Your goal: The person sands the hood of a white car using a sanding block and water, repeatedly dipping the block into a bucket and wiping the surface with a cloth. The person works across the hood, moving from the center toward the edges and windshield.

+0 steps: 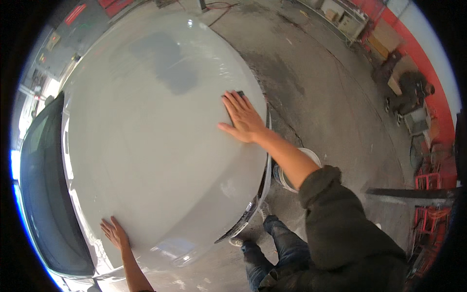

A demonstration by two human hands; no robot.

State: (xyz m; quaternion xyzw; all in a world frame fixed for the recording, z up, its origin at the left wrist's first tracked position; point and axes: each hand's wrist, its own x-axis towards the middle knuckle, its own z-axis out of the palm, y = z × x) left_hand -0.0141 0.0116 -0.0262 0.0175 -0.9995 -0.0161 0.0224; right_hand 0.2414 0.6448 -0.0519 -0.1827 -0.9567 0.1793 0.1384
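Left hand (116, 234) and right hand (243, 119) flat on matte grey car hood (141, 141)
Left open, empty; right open over mostly hidden small black pad (241, 93), grip unclear; forearm (287, 156) partly covers round white bucket (314, 157)

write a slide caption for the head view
On a pale grey car hood, the left hand rests near the windshield, the right hand over a small dark object.

On the pale grey car hood (141, 131) are laid the left hand (116, 234) and, over a dark pad (241, 93), the right hand (243, 119).
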